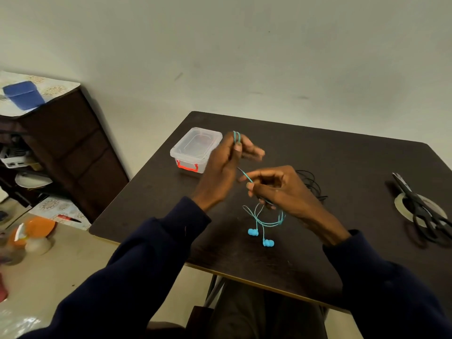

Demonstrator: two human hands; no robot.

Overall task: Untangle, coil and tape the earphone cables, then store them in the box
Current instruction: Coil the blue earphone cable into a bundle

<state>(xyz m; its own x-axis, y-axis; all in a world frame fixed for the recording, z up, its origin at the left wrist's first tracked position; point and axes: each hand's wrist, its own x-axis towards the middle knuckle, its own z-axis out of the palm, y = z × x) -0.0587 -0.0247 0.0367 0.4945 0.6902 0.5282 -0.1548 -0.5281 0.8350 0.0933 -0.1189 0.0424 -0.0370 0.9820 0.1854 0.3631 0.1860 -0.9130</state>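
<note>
The turquoise earphone cable (263, 222) runs between both hands above the dark table (342, 155). My left hand (226, 165) is raised with loops of the cable wound round its fingers and its thumb pressing on them. My right hand (278, 189) pinches the cable lower down. The two earbuds (253, 232) lie on the table below my hands. A black earphone cable (311, 183) sits in a heap behind my right hand, partly hidden. The clear plastic box (195, 149) with red latches stands closed to the left of my left hand.
Black scissors (420, 211) lie across a roll of tape (401, 204) at the table's right edge. A dark cabinet (61, 148) with a blue box on top stands at the left. Orange dishes (31, 233) lie on the floor at the lower left.
</note>
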